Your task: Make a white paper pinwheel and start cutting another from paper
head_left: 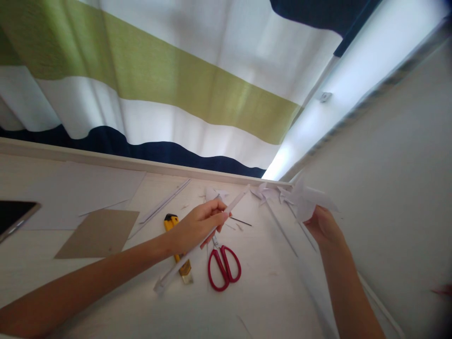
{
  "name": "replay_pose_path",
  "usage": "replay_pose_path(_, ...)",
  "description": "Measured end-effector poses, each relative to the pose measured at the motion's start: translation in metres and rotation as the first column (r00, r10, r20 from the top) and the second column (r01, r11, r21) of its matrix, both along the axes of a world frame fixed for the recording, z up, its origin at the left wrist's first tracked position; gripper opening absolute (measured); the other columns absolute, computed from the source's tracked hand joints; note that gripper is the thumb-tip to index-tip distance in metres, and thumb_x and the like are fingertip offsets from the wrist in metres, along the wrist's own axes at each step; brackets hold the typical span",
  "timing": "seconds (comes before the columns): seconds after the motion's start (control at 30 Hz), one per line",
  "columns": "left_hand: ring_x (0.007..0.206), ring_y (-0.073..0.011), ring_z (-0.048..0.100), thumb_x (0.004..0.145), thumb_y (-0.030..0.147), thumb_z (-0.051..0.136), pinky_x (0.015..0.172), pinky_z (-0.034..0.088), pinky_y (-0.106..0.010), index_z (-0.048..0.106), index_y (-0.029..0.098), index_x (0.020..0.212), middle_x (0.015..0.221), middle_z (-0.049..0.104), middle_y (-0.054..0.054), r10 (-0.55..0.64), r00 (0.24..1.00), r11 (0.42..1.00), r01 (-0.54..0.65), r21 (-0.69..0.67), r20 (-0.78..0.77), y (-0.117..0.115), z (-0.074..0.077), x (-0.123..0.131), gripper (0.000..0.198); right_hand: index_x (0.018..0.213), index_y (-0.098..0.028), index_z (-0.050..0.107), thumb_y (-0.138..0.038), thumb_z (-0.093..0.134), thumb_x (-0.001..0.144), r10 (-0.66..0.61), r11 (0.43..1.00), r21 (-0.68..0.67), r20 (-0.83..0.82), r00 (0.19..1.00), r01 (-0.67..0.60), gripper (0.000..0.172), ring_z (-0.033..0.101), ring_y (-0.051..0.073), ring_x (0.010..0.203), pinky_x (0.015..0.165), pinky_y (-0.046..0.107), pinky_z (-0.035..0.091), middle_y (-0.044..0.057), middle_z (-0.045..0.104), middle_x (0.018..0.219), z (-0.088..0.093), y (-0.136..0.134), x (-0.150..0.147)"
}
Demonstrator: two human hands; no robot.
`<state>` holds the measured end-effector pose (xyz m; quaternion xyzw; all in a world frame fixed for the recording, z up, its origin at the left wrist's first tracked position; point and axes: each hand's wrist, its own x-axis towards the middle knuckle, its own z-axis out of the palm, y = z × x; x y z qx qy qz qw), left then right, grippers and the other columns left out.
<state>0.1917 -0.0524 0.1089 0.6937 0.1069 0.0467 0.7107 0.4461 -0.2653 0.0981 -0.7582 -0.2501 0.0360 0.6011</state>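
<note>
My left hand (202,220) is closed around a rolled white paper stick (184,262), which slants up to the right over the table. At the right, my right hand (326,227) pinches a white folded-paper pinwheel (308,197) by its lower edge; part of it is blurred. Beneath my left hand lie red-handled scissors (223,269), their blades partly hidden. A yellow utility knife (171,221) passes under my left wrist. Just right of the left fingers is a thin black stick (242,221). Another paper pinwheel on a stick (264,193) rests near the back edge.
White paper sheets (81,188) and a brown cardboard piece (99,238) lie at the left, beside a dark phone-like device (16,217). Thin paper strips (165,202) sit near the back. A striped curtain (176,84) hangs behind the table; a wall (399,165) borders the right.
</note>
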Motion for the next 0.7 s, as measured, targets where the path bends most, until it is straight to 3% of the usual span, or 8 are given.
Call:
replay_pose_path(0.13, 0.044, -0.0067, 0.038, 0.081, 0.035, 0.042, 0.040, 0.030, -0.016, 0.046, 0.018, 0.089, 0.053, 0.041, 0.007, 0.024, 0.997, 0.979, -0.039, 0.202, 0.072, -0.007, 0.012, -0.022, 0.019, 0.084, -0.022, 0.061, -0.033, 0.058, 0.066, 0.139, 0.976, 0.179, -0.062, 0.988, -0.127, 0.022, 0.059, 0.014, 0.068, 0.055, 0.026, 0.048, 0.001, 0.063, 0.078, 0.015, 0.034, -0.045)
replay_pose_path(0.3, 0.041, -0.0071, 0.032, 0.085, 0.034, 0.036, 0.040, 0.025, -0.018, 0.045, 0.018, 0.090, 0.047, 0.036, 0.008, 0.025, 0.994, 0.955, -0.054, 0.291, 0.102, -0.013, 0.022, -0.046, 0.020, 0.082, -0.022, 0.063, -0.028, 0.059, 0.066, 0.267, 0.894, 0.380, -0.024, 0.963, -0.239, 0.017, 0.060, 0.015, 0.069, 0.059, 0.027, 0.049, 0.000, 0.064, 0.074, 0.029, 0.073, -0.090)
replay_pose_path(0.47, 0.038, -0.0070, 0.031, 0.086, 0.033, 0.032, 0.039, 0.021, -0.018, 0.044, 0.018, 0.088, 0.044, 0.034, 0.008, 0.025, 0.986, 0.945, -0.078, 0.318, 0.166, -0.014, 0.020, -0.052, 0.019, 0.076, -0.020, 0.063, -0.024, 0.060, 0.066, 0.154, 0.832, 0.518, 0.132, 0.979, -0.200, 0.011, 0.059, 0.013, 0.066, 0.060, 0.026, 0.048, -0.001, 0.062, 0.071, 0.035, 0.096, -0.124)
replay_pose_path(0.6, 0.037, -0.0079, 0.031, 0.087, 0.034, 0.029, 0.039, 0.021, -0.019, 0.047, 0.018, 0.091, 0.043, 0.033, 0.007, 0.039, 0.984, 0.947, -0.091, 0.307, 0.172, -0.013, 0.019, -0.053, 0.024, 0.075, -0.020, 0.061, -0.020, 0.062, 0.065, 0.047, 0.794, 0.589, 0.191, 0.980, -0.153, 0.010, 0.056, 0.011, 0.060, 0.057, 0.025, 0.047, -0.002, 0.059, 0.067, 0.031, 0.099, -0.145)
replay_pose_path(0.7, 0.039, -0.0088, 0.031, 0.088, 0.032, 0.025, 0.041, 0.025, -0.020, 0.049, 0.018, 0.095, 0.044, 0.033, 0.007, 0.045, 0.982, 0.940, -0.103, 0.325, 0.183, -0.013, 0.019, -0.054, 0.029, 0.076, -0.021, 0.061, -0.017, 0.060, 0.067, 0.004, 0.806, 0.575, 0.229, 0.973, -0.139, 0.010, 0.055, 0.013, 0.064, 0.059, 0.028, 0.046, -0.001, 0.058, 0.072, 0.025, 0.095, -0.158)
